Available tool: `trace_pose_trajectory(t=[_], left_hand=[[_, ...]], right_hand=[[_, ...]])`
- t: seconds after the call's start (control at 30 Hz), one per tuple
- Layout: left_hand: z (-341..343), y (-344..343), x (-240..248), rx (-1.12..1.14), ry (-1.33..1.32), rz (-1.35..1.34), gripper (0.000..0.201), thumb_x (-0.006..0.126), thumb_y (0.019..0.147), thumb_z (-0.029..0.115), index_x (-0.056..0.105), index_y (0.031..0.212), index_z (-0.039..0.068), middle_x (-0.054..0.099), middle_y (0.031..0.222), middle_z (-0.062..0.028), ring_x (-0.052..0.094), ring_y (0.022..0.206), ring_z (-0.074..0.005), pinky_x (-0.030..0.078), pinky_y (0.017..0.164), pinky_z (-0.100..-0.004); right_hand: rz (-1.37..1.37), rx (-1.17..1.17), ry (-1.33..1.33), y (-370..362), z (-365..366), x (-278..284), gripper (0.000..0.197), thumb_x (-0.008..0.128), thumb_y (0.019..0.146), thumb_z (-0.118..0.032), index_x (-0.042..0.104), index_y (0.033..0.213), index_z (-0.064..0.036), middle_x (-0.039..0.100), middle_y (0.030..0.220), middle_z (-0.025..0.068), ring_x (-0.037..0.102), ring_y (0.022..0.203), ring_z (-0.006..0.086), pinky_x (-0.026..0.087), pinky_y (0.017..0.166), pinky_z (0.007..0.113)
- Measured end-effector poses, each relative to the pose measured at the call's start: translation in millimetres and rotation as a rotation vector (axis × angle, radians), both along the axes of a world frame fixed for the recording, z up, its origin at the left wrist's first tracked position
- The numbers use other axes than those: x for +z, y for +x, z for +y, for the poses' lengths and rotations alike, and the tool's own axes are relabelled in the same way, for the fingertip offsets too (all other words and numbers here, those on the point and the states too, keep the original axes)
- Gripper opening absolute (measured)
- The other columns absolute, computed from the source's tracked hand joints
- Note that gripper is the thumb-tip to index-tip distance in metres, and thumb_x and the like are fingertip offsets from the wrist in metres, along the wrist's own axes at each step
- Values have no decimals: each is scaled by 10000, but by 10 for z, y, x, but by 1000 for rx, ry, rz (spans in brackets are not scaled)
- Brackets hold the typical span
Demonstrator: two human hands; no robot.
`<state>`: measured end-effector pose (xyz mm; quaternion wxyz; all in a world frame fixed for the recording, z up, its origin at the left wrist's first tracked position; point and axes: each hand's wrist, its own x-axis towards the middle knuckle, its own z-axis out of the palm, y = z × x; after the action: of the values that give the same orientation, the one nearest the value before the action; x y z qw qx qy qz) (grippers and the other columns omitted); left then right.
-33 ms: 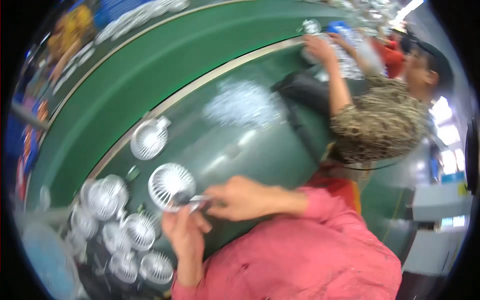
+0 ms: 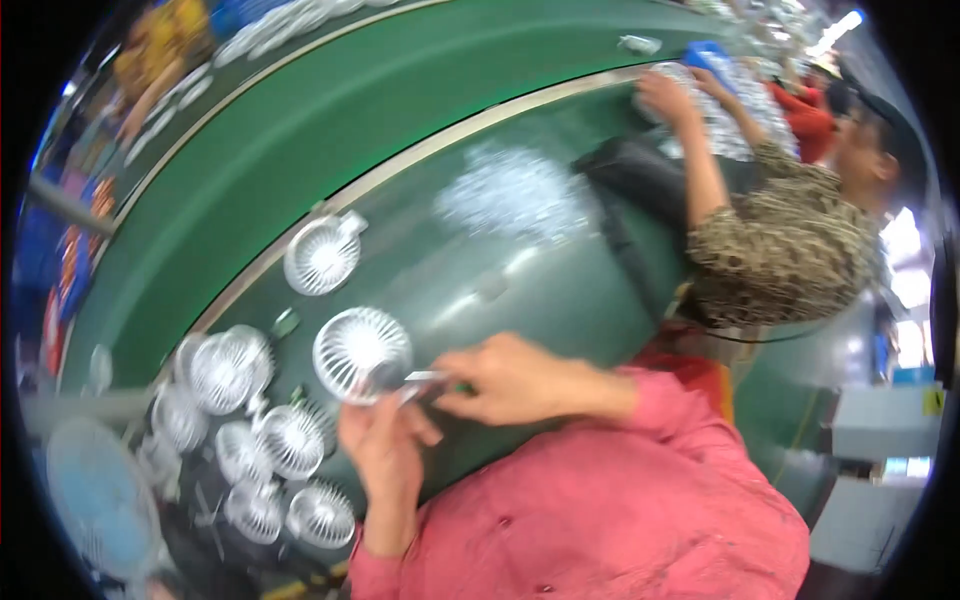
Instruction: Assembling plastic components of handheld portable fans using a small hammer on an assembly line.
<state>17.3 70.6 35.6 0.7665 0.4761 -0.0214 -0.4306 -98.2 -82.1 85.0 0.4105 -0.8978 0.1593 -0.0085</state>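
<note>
My left hand point(image 2: 385, 440) holds a small white fan point(image 2: 350, 345) with a round slatted grille, fingers round its lower end. Close against that end, my right hand point(image 2: 510, 380) is closed on a slim, shiny tool point(image 2: 425, 376); motion blur hides its exact kind. A bit of green shows by the right fingers. The tool's tip meets or nearly meets the dark lower part of the fan; I cannot tell if they touch. Another white fan point(image 2: 323, 256) lies on the green bench beyond my left hand. Several more white fans point(image 2: 291, 442) are clustered at the left.
A heap of small clear pieces point(image 2: 515, 195) lies on the bench point(image 2: 455, 285). Behind a pale rail runs a green conveyor belt point(image 2: 330, 130). At the right a co-worker in a patterned shirt point(image 2: 790, 250) handles white parts near a dark bag-like thing point(image 2: 640, 170). A round bluish disc point(image 2: 103, 498) stands at lower left.
The whole view has shifted, so the bench, fans and co-worker sit farther right and slightly higher. Both hands keep nearly the same pose on the fan and the tool.
</note>
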Motion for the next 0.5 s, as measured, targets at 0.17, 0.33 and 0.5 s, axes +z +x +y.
trace_pose_trajectory(t=[0.17, 0.33, 0.5], left_hand=[[-45, -52, 89, -27, -26, -69, 354, 599, 938, 108, 451, 1224, -39, 658, 953, -203, 600, 531, -185, 511, 412, -297], [4, -26, 111, -86, -6, -50, 337, 583, 948, 101, 439, 1225, -25, 659, 951, -217, 593, 532, -179, 501, 410, -294], [106, 76, 155, -158, 69, 123, 281, 570, 958, 161, 545, 1167, -25, 671, 897, -177, 560, 543, -152, 471, 425, -274]], right_hand=[[43, -13, 22, 9, -90, 14, 195, 677, 810, -182, 653, 965, -66, 641, 690, 140, 619, 581, 350, 477, 544, 428], [31, -11, -45, 29, -58, 55, 185, 664, 802, -171, 625, 917, -31, 624, 683, 182, 613, 618, 376, 462, 563, 449], [35, -4, 108, -9, -100, 60, 257, 730, 818, -209, 641, 960, -14, 631, 738, 157, 626, 643, 332, 480, 570, 407]])
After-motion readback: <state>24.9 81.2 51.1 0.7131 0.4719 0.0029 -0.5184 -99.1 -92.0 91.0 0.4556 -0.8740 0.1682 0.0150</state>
